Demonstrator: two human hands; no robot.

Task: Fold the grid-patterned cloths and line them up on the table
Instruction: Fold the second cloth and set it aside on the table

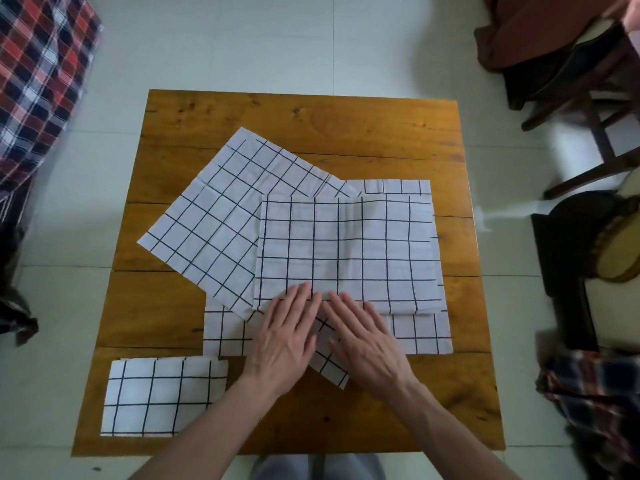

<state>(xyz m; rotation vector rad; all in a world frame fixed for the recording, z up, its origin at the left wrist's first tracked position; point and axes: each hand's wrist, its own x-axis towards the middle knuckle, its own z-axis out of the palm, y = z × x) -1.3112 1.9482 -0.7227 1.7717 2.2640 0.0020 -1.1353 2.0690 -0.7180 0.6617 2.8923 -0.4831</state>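
Observation:
On the wooden table (pixel 304 119) lie several white cloths with black grid lines. A folded cloth (pixel 349 251) sits on top in the middle-right. My left hand (pixel 287 337) and my right hand (pixel 367 341) lie flat side by side on its near edge, fingers straight. Under it, a tilted unfolded cloth (pixel 211 216) spreads to the left, and another flat cloth (pixel 422 334) shows along the near and right sides. A small folded cloth (pixel 162 396) rests alone at the table's near left corner.
The table stands on a pale tiled floor (pixel 242 39). A red and navy plaid fabric (pixel 41 74) hangs at the far left. Dark wooden chairs (pixel 568 95) with draped clothes stand at the right, and a plaid garment (pixel 595 386) lies at the near right.

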